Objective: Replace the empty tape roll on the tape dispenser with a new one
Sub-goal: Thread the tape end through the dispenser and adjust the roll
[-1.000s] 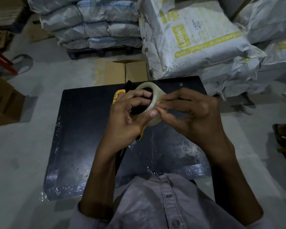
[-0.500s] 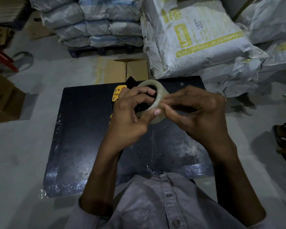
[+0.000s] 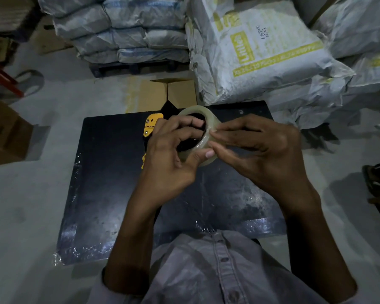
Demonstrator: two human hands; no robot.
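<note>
Mid-frame over the bench, my left hand grips the tape roll against the yellow tape dispenser. My right hand pinches the roll's outer face. I'd steady the roll, then pick the end free.

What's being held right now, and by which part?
The clear tape roll: the left hand has fingers hooked into its core and thumb on its outer face; the right hand pinches the outer face.

Clear tape roll, on edge (aloft), yellow-black dispenser behind
</note>
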